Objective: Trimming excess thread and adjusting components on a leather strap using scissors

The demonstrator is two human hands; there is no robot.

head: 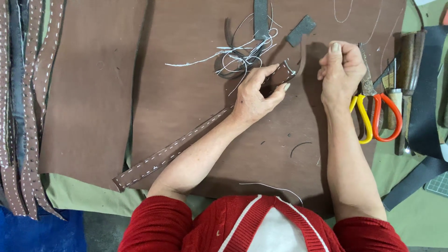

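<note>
A long brown leather strap (158, 158) with white stitching along both edges runs diagonally from lower left to the upper middle. My left hand (256, 95) pinches its far end between thumb and fingers. My right hand (340, 70) is closed into a loose fist to the right of that end, with the fingers pinched together as if on a thread; the thread itself is too thin to see there. A tangle of white thread (242, 56) lies just beyond my left hand. Both hands work over a large brown leather sheet (196, 107).
Scissors (375, 116) with one yellow and one orange handle lie right of my right hand, beside wooden-handled tools (410, 70). Several stitched straps (28, 116) lie at the left edge. Dark leather scraps (301, 29) sit at the top, black pieces (427, 93) at right.
</note>
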